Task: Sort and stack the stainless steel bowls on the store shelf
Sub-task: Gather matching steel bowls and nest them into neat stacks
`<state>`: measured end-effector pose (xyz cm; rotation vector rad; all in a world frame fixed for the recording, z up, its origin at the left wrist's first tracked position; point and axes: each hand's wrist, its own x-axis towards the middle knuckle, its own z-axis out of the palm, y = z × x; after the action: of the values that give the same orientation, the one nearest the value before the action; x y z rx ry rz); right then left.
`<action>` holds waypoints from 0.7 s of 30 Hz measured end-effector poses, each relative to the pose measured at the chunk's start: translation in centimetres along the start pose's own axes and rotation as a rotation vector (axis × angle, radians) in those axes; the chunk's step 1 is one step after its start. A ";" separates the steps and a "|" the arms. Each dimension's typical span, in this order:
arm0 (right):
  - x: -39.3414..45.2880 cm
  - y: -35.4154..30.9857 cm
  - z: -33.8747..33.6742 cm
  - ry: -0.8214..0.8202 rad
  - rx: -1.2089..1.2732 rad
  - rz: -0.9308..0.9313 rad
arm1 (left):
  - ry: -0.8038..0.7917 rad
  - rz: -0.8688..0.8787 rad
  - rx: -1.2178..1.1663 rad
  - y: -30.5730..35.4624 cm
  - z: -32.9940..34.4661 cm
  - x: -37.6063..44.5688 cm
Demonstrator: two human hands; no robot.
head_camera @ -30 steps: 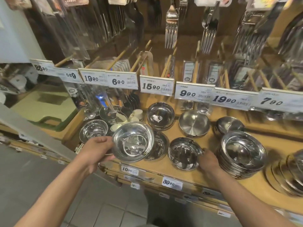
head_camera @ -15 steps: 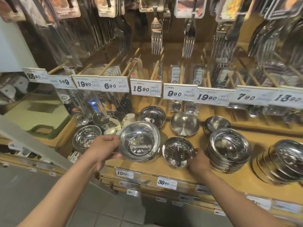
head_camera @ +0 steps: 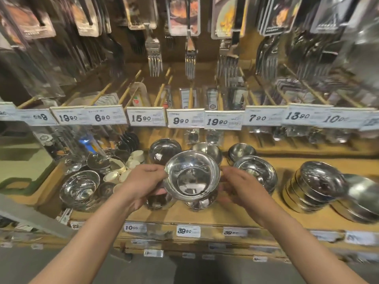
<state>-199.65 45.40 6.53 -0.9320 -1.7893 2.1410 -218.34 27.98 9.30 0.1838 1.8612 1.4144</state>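
Head camera footage shows a stainless steel bowl held up at the middle of the frame, tilted toward the viewer, above the front of the wooden shelf. Its left rim is gripped by the left hand with curled fingers. The right hand is seen at the right rim with loosely bent fingers; whether the rim is actually pinched cannot be told. Directly beneath the held bowl, a second bowl is partly hidden. A stack of bowls is placed just right of the hands, a larger stack farther right, and a single bowl at the left. Price tags are lined above, with packaged forks hung higher up.
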 end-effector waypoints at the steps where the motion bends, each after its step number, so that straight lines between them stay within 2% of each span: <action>1: -0.4 -0.6 -0.7 0.002 0.013 -0.015 | -0.024 0.009 0.029 0.3 1.1 0.1; 5: -2.1 -1.1 -4.7 0.147 0.057 -0.017 | -0.109 0.032 0.113 1.4 6.0 0.6; 11: -5.9 0.2 -10.9 0.259 0.158 0.014 | -0.198 0.102 0.212 1.3 14.6 0.2; 15: -8.0 0.6 -15.7 0.358 0.226 0.001 | -0.391 0.155 0.090 0.6 20.0 -0.9; 21: -11.1 1.0 -23.7 0.474 0.272 0.017 | -0.641 0.212 0.103 1.1 28.5 -1.9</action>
<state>-177.05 58.56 7.71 -1.2496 -1.2360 1.8980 -198.90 48.99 8.86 0.8066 1.4013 1.2029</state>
